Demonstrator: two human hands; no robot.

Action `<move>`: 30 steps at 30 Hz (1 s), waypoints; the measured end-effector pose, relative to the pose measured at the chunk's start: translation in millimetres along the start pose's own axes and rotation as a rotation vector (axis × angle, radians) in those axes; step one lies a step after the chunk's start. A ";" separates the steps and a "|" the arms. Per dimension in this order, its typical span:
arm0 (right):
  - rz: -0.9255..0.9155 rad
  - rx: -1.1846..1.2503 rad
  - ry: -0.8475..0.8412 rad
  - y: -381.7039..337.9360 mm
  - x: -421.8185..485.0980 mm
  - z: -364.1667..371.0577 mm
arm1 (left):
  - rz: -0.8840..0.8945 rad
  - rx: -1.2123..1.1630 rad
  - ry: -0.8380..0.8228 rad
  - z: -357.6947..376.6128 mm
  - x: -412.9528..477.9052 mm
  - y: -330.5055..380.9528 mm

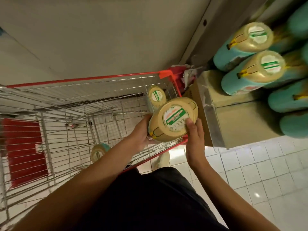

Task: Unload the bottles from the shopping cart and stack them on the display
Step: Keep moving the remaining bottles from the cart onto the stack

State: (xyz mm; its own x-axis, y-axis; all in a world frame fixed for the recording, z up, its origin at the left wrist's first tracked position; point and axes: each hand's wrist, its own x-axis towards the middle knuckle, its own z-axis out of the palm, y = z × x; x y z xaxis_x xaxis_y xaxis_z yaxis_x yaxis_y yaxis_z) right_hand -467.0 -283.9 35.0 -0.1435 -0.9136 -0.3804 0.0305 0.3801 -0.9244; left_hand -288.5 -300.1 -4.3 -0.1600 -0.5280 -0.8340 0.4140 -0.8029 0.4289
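My forearms (pixel 100 164) cross the cart (pixel 83 79) rim. Left hand (pixel 141 134) and right hand (pixel 195 139) clamp the bottle (pixel 173 119) between them, cap toward me, long axis pointing away. The display (pixel 233 117) lies up-right, nearer my right hand.

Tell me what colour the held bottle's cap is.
Gold cap on the bottle, white-and-green sticker; head view.
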 end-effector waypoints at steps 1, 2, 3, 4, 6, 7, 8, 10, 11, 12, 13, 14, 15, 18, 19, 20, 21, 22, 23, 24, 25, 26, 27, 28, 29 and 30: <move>-0.004 0.009 0.025 -1.4 3.6 -14.0 | 0.000 0.017 -0.013 17.0 1.6 -1.5; -0.006 0.013 0.051 -2.8 7.6 -27.4 | 0.002 0.036 -0.024 33.4 2.7 -1.7; -0.003 0.022 0.074 -4.0 11.4 -40.3 | 0.004 0.052 -0.032 49.3 4.3 -2.0; -0.002 0.035 0.092 -5.6 15.2 -52.7 | 0.007 0.065 -0.040 64.5 6.1 -2.3; -0.020 0.051 0.127 -8.9 23.7 -76.2 | 0.017 0.084 -0.062 93.1 9.9 -2.6; -0.035 0.045 0.139 -11.3 28.0 -87.3 | 0.028 0.094 -0.072 106.7 11.6 -2.3; -0.050 0.030 0.145 -13.7 31.7 -97.3 | 0.037 0.104 -0.075 119.3 12.8 -2.0; -0.085 0.016 0.155 -18.3 38.9 -114.9 | 0.051 0.117 -0.074 141.9 15.7 -0.9; -0.095 0.029 0.165 -21.0 42.7 -123.0 | 0.054 0.116 -0.080 152.5 17.7 -0.6; -0.102 0.039 0.180 -23.7 46.3 -131.5 | 0.054 0.115 -0.087 162.8 19.7 -0.8; -0.108 0.042 0.198 -26.0 50.1 -139.5 | 0.053 0.119 -0.095 172.9 22.2 -0.8; -0.114 0.035 0.213 -27.9 53.4 -147.4 | 0.053 0.127 -0.101 182.4 24.9 -1.2; -0.117 0.026 0.226 -29.2 56.7 -154.8 | 0.052 0.139 -0.103 191.7 27.7 -1.7; -0.097 0.019 0.256 -29.3 65.9 -173.5 | 0.053 0.155 -0.076 216.4 34.2 -2.8; -0.090 0.027 0.267 -29.4 68.7 -178.7 | 0.058 0.161 -0.054 223.9 36.1 -2.9; -0.084 0.040 0.281 -29.8 71.8 -183.0 | 0.068 0.171 -0.030 230.6 38.2 -3.1; -0.079 0.052 0.298 -30.3 75.4 -186.8 | 0.082 0.182 -0.012 236.8 40.2 -3.2; -0.078 0.057 0.310 -30.8 78.9 -190.2 | 0.092 0.187 0.004 242.7 41.8 -3.0; -0.080 0.057 0.319 -31.6 82.9 -193.2 | 0.097 0.186 0.018 248.2 43.6 -2.6; -0.085 0.054 0.323 -32.8 87.1 -196.2 | 0.094 0.178 0.032 253.3 45.4 -2.0; -0.088 0.053 0.323 -34.2 91.2 -198.9 | 0.084 0.170 0.044 257.7 47.3 -1.5; -0.092 0.058 0.320 -36.0 95.5 -201.5 | 0.075 0.162 0.053 262.1 49.0 -0.8; -0.098 0.067 0.319 -37.6 100.2 -203.9 | 0.068 0.155 0.057 266.7 50.8 0.1; -0.102 0.072 0.322 -39.0 104.7 -206.6 | 0.063 0.150 0.059 270.9 52.3 0.8; -0.107 0.074 0.328 -40.5 109.0 -208.9 | 0.063 0.146 0.063 275.4 54.3 1.7; -0.113 0.070 0.334 -41.5 113.2 -211.2 | 0.066 0.144 0.069 279.7 56.4 3.2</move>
State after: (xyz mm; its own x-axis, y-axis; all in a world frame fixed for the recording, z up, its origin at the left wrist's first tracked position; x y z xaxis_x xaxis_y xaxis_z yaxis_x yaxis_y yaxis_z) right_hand -693.3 -372.7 35.9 -0.4645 -0.8474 -0.2570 0.0621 0.2583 -0.9641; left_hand -546.9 -409.8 47.1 -0.0727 -0.5645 -0.8222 0.2880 -0.8011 0.5246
